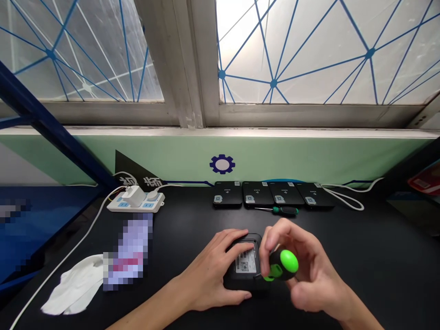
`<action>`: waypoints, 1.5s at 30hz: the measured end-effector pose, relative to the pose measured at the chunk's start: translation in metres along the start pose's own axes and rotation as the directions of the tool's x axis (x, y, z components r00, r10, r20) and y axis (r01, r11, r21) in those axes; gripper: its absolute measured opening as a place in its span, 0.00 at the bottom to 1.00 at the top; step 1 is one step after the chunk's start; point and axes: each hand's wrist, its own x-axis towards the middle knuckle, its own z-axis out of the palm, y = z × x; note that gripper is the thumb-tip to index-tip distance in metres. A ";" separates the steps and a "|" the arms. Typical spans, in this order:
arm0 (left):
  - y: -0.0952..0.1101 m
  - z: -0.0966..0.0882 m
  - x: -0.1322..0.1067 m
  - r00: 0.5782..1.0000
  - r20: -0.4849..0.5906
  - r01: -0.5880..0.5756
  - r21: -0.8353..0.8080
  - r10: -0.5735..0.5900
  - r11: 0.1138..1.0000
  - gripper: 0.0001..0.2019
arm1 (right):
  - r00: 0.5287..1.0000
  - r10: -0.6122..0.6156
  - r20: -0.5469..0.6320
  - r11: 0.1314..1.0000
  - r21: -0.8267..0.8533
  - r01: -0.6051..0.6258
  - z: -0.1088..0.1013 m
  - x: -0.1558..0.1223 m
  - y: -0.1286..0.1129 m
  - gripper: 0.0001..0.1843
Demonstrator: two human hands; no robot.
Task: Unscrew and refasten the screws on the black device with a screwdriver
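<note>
A black box-shaped device (pixel 246 263) with a white printed label lies label-up on the dark table. My left hand (pixel 220 270) grips it, with fingers over its far edge and top and the thumb along the near side. Over the device's right side, my right hand (pixel 309 270) has its fingers curled round a screwdriver (pixel 284 266) with a black and bright green handle. The handle's end faces me; its tip is hidden. Behind the device lies a second screwdriver (pixel 285 211), with a dark green handle and thin shaft.
Several black devices (pixel 227 195) stand in a row along the back wall, with a white cable (pixel 347 197) at their right. At the back left is a white power strip (pixel 135 201) with plugs and cables. White gloves (pixel 77 284) and a blurred purple packet (pixel 130 252) lie left.
</note>
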 end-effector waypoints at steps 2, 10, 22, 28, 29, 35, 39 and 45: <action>0.000 0.001 0.000 1.000 -0.010 -0.006 -0.004 0.006 1.000 0.50 | 0.999 0.030 0.037 0.999 -0.040 -0.028 -0.004 -0.001 -0.004 0.24; 0.002 0.000 0.000 1.000 -0.002 0.001 0.017 -0.001 1.000 0.48 | 0.999 0.026 -0.027 0.999 0.048 -0.025 0.005 0.002 0.003 0.33; 0.006 -0.002 0.003 1.000 -0.004 0.014 0.011 -0.014 1.000 0.44 | 0.999 0.002 0.034 0.996 -0.086 0.001 -0.001 0.002 -0.007 0.18; 0.006 -0.002 0.002 1.000 0.005 0.009 0.024 -0.009 1.000 0.45 | 0.999 0.031 0.008 1.000 0.000 -0.031 0.002 0.002 -0.001 0.27; 0.006 -0.002 0.002 1.000 0.006 0.009 0.026 -0.009 1.000 0.45 | 0.999 0.032 0.019 0.999 0.005 -0.032 0.001 0.002 -0.001 0.26; 0.006 -0.001 0.002 1.000 0.007 0.005 0.028 -0.005 1.000 0.47 | 0.996 0.013 0.086 0.999 -0.048 -0.009 -0.005 0.001 -0.006 0.22; 0.008 -0.002 0.002 1.000 0.015 0.010 0.029 -0.011 1.000 0.45 | 0.997 0.016 0.074 0.998 -0.068 -0.011 -0.001 0.003 -0.007 0.18; 0.008 -0.003 0.001 1.000 0.014 0.007 0.040 -0.007 0.999 0.45 | 1.000 0.003 0.001 1.000 -0.008 -0.003 0.004 0.003 -0.001 0.27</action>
